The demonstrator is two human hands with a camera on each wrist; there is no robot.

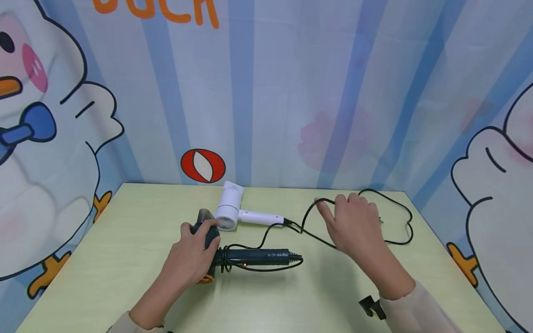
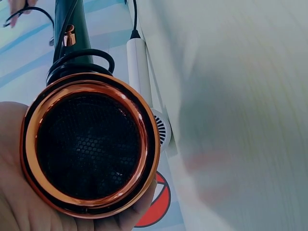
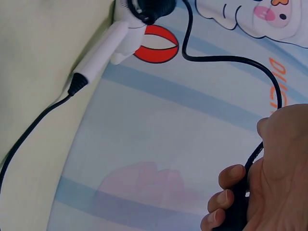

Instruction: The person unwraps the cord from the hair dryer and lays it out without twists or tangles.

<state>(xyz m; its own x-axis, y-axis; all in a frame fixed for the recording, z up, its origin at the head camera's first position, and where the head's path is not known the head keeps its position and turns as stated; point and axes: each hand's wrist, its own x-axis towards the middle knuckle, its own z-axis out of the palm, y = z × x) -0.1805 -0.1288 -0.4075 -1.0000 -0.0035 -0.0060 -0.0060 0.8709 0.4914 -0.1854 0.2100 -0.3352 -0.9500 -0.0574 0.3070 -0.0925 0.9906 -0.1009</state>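
Observation:
My left hand point(image 1: 189, 254) grips the head of a dark green hair dryer point(image 1: 258, 256), fingers wrapped around its barrel. The handle points right, with several loops of black cord wound near its base. In the left wrist view, a copper-coloured ring point(image 2: 32, 144) surrounds the dryer's dark mesh end. My right hand point(image 1: 356, 224) is raised at the right, fingers curled around the dryer's black power cord point(image 3: 231, 58) and a thicker black part point(image 3: 236, 211) of it. Behind the green dryer lies a white hair dryer point(image 1: 260, 218), handle to the right.
The white dryer's black cord point(image 1: 316, 238) runs right across the pale tabletop point(image 1: 145, 217). More black cord point(image 1: 410, 217) loops beyond my right hand. A blue striped curtain point(image 1: 270, 92) with cartoon prints hangs behind the table. A small black clip point(image 1: 372, 307) sits by my right sleeve.

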